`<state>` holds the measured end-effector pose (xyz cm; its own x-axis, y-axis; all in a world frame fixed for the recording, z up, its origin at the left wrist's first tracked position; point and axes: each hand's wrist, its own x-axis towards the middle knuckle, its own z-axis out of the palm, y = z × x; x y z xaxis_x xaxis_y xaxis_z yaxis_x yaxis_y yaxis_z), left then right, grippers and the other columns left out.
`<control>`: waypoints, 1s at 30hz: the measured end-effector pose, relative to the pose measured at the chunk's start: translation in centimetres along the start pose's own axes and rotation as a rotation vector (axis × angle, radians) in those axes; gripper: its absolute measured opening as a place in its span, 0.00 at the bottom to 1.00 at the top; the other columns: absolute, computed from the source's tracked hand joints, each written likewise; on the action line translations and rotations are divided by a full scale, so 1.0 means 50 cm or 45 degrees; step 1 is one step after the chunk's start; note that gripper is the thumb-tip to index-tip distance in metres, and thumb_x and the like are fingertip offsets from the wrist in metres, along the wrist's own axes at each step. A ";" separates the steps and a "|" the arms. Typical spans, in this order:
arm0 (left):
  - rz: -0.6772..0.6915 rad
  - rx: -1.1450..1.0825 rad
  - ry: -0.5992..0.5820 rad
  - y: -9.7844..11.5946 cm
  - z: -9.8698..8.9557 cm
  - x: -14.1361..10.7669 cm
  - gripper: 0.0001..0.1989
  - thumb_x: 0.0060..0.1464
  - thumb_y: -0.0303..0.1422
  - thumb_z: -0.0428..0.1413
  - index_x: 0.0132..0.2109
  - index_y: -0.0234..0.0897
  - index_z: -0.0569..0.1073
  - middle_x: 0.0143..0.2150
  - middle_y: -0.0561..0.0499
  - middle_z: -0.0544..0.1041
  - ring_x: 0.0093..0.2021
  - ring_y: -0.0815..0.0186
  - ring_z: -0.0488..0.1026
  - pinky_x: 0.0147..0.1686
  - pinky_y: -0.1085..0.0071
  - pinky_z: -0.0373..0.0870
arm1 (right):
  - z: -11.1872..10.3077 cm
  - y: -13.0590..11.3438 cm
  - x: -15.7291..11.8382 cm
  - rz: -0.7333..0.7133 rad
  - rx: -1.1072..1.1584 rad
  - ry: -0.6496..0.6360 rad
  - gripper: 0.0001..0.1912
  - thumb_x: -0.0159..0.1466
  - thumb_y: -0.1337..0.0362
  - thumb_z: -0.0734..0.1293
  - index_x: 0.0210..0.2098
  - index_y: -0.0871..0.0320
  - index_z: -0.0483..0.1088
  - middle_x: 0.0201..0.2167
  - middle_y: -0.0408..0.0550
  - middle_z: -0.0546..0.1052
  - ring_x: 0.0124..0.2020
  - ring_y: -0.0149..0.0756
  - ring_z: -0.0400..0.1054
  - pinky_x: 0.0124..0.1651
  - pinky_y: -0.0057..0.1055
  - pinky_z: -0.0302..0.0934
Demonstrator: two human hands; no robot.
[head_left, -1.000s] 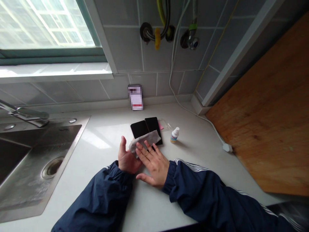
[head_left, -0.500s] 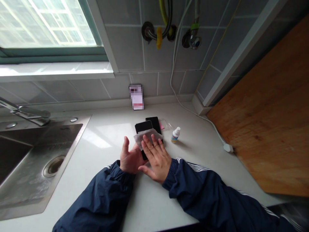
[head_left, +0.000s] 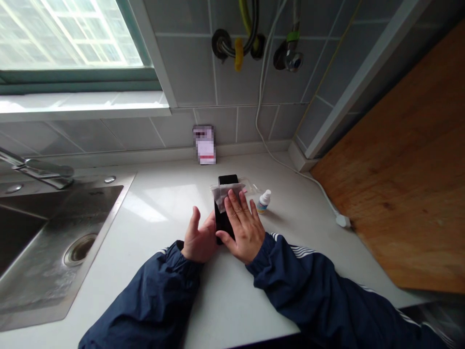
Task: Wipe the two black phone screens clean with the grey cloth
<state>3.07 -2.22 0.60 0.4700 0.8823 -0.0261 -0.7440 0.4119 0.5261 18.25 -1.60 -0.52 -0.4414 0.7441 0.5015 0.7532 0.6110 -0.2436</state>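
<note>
Grip?
— Left hand [head_left: 199,240] open, thumb up, at black phone's [head_left: 224,223] left edge; fingertips hidden. Right hand [head_left: 245,230] open, fingers nearly straight, pressing grey cloth [head_left: 221,195] on phone.
— Phone heading?
— Between hands, above counter [head_left: 225,305]. Long axis runs away from wearer, toward wall [head_left: 185,68]; far end under cloth. Can't tell top from bottom.
— Surroundings?
— Pale counter, small white-capped bottle [head_left: 264,201] just right of right hand. Steel sink [head_left: 36,257] left, grey tiled wall ahead, window [head_left: 69,34] upper left.
</note>
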 end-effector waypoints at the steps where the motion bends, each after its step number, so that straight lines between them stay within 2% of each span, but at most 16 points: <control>1: -0.023 0.020 0.002 -0.001 0.004 0.000 0.41 0.61 0.61 0.31 0.68 0.43 0.63 0.74 0.51 0.55 0.75 0.54 0.35 0.72 0.54 0.32 | -0.001 0.001 0.001 0.027 0.008 0.027 0.41 0.71 0.48 0.56 0.74 0.62 0.36 0.74 0.52 0.42 0.75 0.52 0.31 0.73 0.55 0.37; 4: -0.028 0.032 0.025 -0.002 0.006 -0.001 0.40 0.61 0.60 0.31 0.68 0.43 0.64 0.74 0.51 0.56 0.75 0.53 0.35 0.71 0.53 0.32 | -0.002 -0.003 0.001 0.032 0.034 0.039 0.42 0.71 0.48 0.57 0.74 0.62 0.36 0.75 0.51 0.42 0.75 0.53 0.30 0.73 0.56 0.38; 7: -0.007 -0.009 0.060 -0.004 -0.002 -0.002 0.41 0.61 0.61 0.32 0.66 0.40 0.66 0.74 0.49 0.56 0.75 0.55 0.33 0.71 0.54 0.30 | -0.003 -0.009 -0.004 -0.074 0.053 -0.046 0.43 0.70 0.48 0.59 0.74 0.62 0.38 0.74 0.50 0.43 0.75 0.53 0.30 0.73 0.55 0.38; 12: -0.035 -0.079 0.254 -0.013 -0.007 0.004 0.44 0.58 0.64 0.37 0.65 0.37 0.68 0.72 0.47 0.59 0.75 0.54 0.33 0.71 0.60 0.29 | 0.001 -0.009 -0.007 -0.158 0.048 -0.186 0.42 0.69 0.47 0.60 0.73 0.63 0.42 0.74 0.49 0.43 0.75 0.53 0.30 0.73 0.55 0.38; 14: -0.036 -0.069 0.340 -0.017 -0.007 0.008 0.41 0.59 0.63 0.38 0.64 0.38 0.69 0.71 0.47 0.62 0.75 0.56 0.35 0.71 0.62 0.30 | 0.003 -0.006 -0.006 -0.153 0.050 -0.199 0.42 0.70 0.45 0.59 0.73 0.63 0.42 0.74 0.50 0.42 0.75 0.52 0.30 0.72 0.55 0.40; 17: 0.036 -0.050 0.429 -0.022 -0.009 0.013 0.32 0.65 0.54 0.41 0.64 0.39 0.69 0.69 0.47 0.65 0.74 0.58 0.44 0.72 0.61 0.34 | 0.002 -0.003 -0.003 -0.168 0.054 -0.205 0.43 0.70 0.42 0.55 0.73 0.63 0.42 0.74 0.50 0.43 0.75 0.52 0.30 0.72 0.56 0.39; 19: 0.081 -0.043 0.430 -0.022 -0.011 0.014 0.28 0.67 0.50 0.42 0.63 0.39 0.71 0.69 0.49 0.66 0.74 0.60 0.47 0.72 0.64 0.36 | 0.001 -0.003 -0.003 -0.174 0.050 -0.201 0.43 0.70 0.41 0.53 0.73 0.63 0.42 0.74 0.50 0.43 0.75 0.53 0.31 0.72 0.57 0.39; 22: 0.043 -0.024 0.397 -0.019 -0.009 0.011 0.28 0.67 0.49 0.40 0.62 0.42 0.72 0.68 0.51 0.67 0.74 0.61 0.46 0.72 0.64 0.36 | 0.000 -0.004 -0.004 -0.162 0.043 -0.162 0.42 0.71 0.40 0.51 0.73 0.62 0.42 0.74 0.50 0.43 0.75 0.52 0.32 0.72 0.56 0.38; 26: -0.064 0.020 0.370 -0.019 -0.002 0.006 0.30 0.66 0.51 0.39 0.65 0.44 0.68 0.69 0.51 0.65 0.75 0.59 0.40 0.72 0.59 0.32 | 0.003 -0.005 -0.007 -0.111 0.069 -0.078 0.42 0.71 0.40 0.46 0.73 0.62 0.41 0.74 0.50 0.43 0.75 0.51 0.33 0.73 0.53 0.37; 30: -0.130 0.087 0.251 -0.024 -0.002 0.004 0.33 0.65 0.54 0.37 0.66 0.45 0.67 0.72 0.54 0.61 0.74 0.61 0.32 0.71 0.62 0.27 | 0.005 -0.005 -0.008 -0.086 0.116 -0.035 0.42 0.71 0.39 0.44 0.74 0.61 0.39 0.74 0.51 0.44 0.75 0.50 0.33 0.73 0.52 0.38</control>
<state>4.01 -2.50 -0.13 0.4344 0.8669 -0.2446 -0.6603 0.4911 0.5682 18.11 -1.99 -0.87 -0.5040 0.7067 0.4965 0.6744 0.6812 -0.2851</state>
